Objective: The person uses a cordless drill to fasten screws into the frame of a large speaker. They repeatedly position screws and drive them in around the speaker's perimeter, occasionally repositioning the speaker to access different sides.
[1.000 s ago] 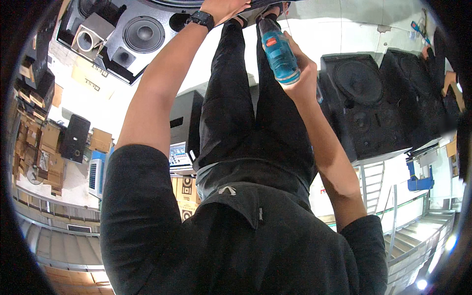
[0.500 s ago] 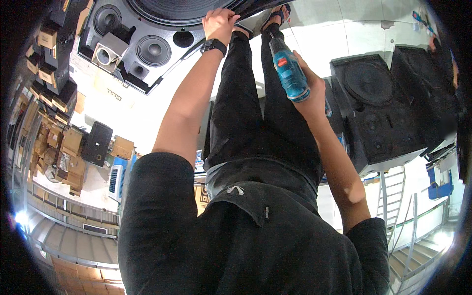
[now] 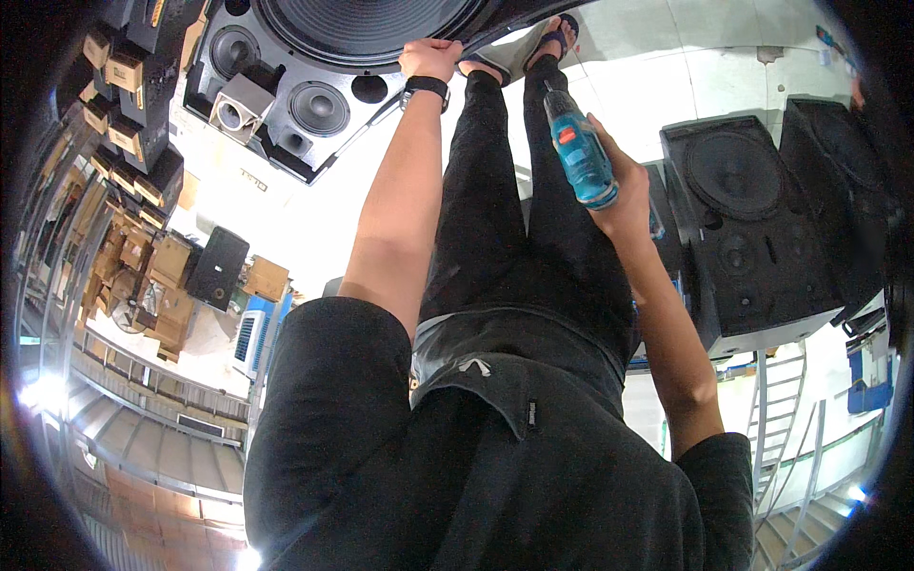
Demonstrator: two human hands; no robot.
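Note:
In my right hand is a teal cordless drill, its fingers wrapped around the grip. The drill's dark chuck points away from me, over my legs. A large black speaker cabinet lies at the upper left, with a big woofer, smaller round drivers and a grey square horn on its face. My left hand, with a black wristwatch, is at the cabinet's near edge beside the woofer. Its fingers are curled together; what they pinch, if anything, is too small to make out.
Black speaker cabinets stand at the right. My sandalled feet are close to the open cabinet. Cardboard boxes and another black speaker are at the left, near a blue and white appliance. A ladder is at the lower right.
The view has shifted, so most things sit farther right in it. My left hand's fingers have drawn together at the cabinet edge. The drill stays in my right hand.

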